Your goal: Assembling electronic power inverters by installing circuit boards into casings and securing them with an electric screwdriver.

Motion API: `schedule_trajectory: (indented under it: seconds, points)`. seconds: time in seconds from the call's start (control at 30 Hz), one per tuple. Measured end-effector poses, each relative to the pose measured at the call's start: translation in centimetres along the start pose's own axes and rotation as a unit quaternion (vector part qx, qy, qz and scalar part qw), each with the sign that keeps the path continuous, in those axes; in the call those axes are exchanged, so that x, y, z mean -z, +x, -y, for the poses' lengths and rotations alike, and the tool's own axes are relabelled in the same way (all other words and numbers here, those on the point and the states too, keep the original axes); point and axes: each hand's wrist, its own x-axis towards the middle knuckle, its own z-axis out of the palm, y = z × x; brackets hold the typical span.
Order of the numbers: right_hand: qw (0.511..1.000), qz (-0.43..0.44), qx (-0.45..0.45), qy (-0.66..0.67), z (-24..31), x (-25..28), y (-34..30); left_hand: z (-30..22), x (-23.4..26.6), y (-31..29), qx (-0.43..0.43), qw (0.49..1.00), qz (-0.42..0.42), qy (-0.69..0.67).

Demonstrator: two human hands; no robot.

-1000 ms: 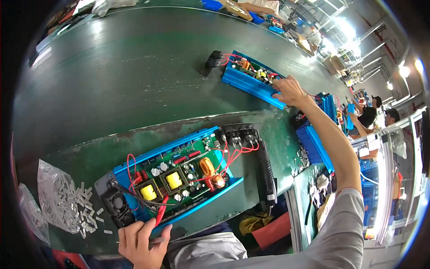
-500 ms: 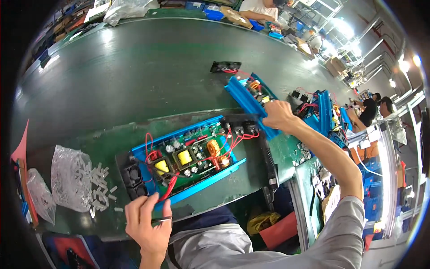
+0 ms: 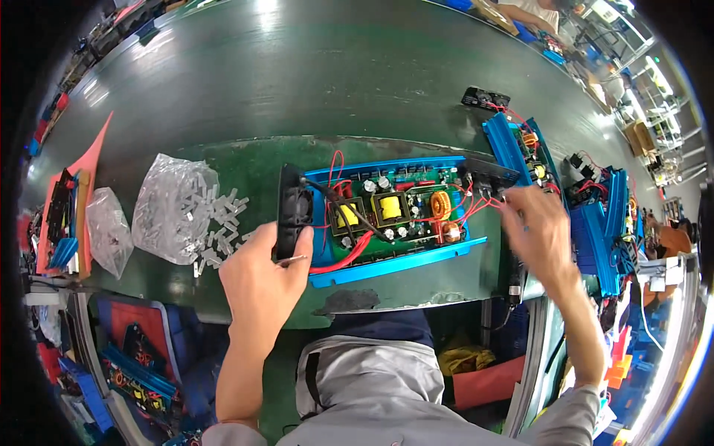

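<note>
In front of me lies an open blue metal case (image 3: 398,269) with a green circuit board, yellow-wound transformers, a copper coil and red wires. At its left end stands a black end panel with a fan (image 3: 296,204), and my left hand (image 3: 260,279) grips it by the lower part. A thin metal piece (image 3: 291,260) sticks out by the left thumb. At the case's other end is a black end panel with sockets (image 3: 487,175), joined by red wires. Close beside those wires is my right hand (image 3: 541,230), fingers bent and blurred; whether they hold anything is unclear.
A clear bag of small grey-white pieces (image 3: 171,215) lies spilled at left, beside another clear bag (image 3: 110,232). More open blue cases (image 3: 509,152) rest at right. A black cylindrical tool (image 3: 514,282) sits near the front edge. Another person (image 3: 532,13) works far right.
My right hand has let go of the blue case at right and come back to the nearer case's right end. My left hand now holds the fan panel, which stands more upright. The view has turned.
</note>
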Motion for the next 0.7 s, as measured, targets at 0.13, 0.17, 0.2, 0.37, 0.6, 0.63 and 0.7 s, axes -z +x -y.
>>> schedule_trajectory:
  seconds: [0.13, 0.17, 0.2, 0.37, 0.6, 0.63, 0.7]
  points:
    - [0.976, -0.003, 0.154, 0.157, 10.3, -1.5, 1.4, -3.3, 1.8, 1.1, -0.11, 0.989, -0.051, 0.087]
    - [0.973, -0.012, 0.166, 0.162, 12.2, -2.2, 2.1, -4.3, 1.9, 1.1, -0.138, 0.984, -0.06, 0.099]
    - [0.969, -0.019, 0.18, 0.17, 13.6, -2.9, 2.6, -5.0, 1.8, 1.0, -0.163, 0.978, -0.068, 0.112]
    - [0.964, -0.056, 0.167, 0.197, 13.1, -5.8, 2.4, -4.7, 1.4, 0.8, -0.24, 0.965, -0.101, -0.014]
    - [0.947, -0.054, -0.024, 0.316, 12.4, -6.0, 4.1, 0.5, -2.3, -3.1, -0.25, 0.963, -0.083, -0.052]
    - [0.942, -0.056, -0.086, 0.319, 12.3, -6.2, 4.6, 0.8, -2.5, -3.1, -0.262, 0.963, -0.05, -0.026]
    - [0.913, 0.025, -0.179, 0.365, 10.1, -7.7, 5.7, 1.3, -3.1, -2.7, -0.251, 0.966, -0.057, -0.02]
